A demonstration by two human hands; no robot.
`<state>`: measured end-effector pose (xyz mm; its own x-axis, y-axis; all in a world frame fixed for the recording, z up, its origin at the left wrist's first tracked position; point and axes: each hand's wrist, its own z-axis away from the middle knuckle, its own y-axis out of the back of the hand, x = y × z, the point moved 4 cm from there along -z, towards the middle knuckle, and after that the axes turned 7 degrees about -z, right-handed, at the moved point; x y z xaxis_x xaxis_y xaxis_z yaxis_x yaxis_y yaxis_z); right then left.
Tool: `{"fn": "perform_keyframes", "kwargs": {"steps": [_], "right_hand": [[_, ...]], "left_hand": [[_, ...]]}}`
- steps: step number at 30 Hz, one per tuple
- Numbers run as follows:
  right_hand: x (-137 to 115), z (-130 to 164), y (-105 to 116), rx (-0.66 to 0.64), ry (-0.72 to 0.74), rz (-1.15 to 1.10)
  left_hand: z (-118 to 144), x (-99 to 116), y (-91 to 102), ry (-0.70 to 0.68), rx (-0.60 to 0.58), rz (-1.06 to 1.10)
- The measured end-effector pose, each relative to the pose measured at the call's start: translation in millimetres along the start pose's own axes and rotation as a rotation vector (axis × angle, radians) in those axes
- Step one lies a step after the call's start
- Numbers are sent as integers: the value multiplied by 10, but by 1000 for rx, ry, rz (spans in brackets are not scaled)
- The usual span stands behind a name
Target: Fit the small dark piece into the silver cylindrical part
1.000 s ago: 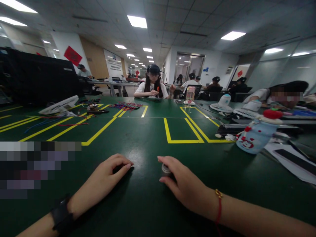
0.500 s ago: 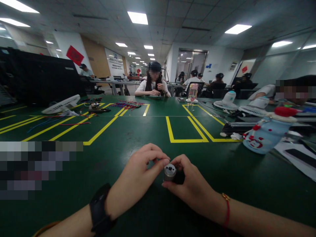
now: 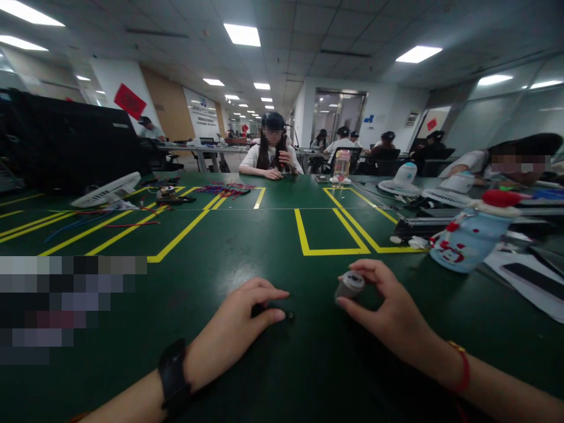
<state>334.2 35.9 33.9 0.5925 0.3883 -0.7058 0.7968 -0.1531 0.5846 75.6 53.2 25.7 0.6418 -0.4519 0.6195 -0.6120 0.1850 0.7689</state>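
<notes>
My right hand (image 3: 388, 305) grips a small silver cylindrical motor (image 3: 351, 284) between thumb and fingers. Its end face with dark holes points up, and the motor is slightly blurred. To the left, my left hand (image 3: 247, 314), with a black watch on the wrist, is low over the green table with thumb and index finger apart. Just off the left thumb's tip is a tiny dark round part (image 3: 290, 316) with a pale centre. Whether the thumb touches this part I cannot tell.
Yellow tape (image 3: 335, 252) marks areas on the table (image 3: 229, 235). A blue bottle (image 3: 467, 241) with a red top stands at right beside a dark phone (image 3: 533, 282). Bundled wires (image 3: 224, 189) and a white fan (image 3: 108, 191) lie at far left. A person (image 3: 273, 147) sits opposite.
My right hand has moved right with the motor, away from my left hand. The left thumb and index finger have spread, and a tiny dark part now shows by the thumb.
</notes>
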Motion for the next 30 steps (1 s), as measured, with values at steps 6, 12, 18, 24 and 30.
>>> {"fn": "perform_keyframes", "kwargs": {"steps": [6,12,18,24,30], "right_hand": [[944,306,1234,215,-235,440],[1032,411,1519,257,-233,667],[14,116,280,-47,278,566],[-492,-122,-702,-418,277,218],[-42,-118,500,-41,182,532]], "left_hand": [[246,-560,430,225,105,-44],[311,-724,425,295,75,-9],[283,-628,357,241,64,-85],[308,-706,365,240,89,-160],[291,-653,349,218,91,-155]]}}
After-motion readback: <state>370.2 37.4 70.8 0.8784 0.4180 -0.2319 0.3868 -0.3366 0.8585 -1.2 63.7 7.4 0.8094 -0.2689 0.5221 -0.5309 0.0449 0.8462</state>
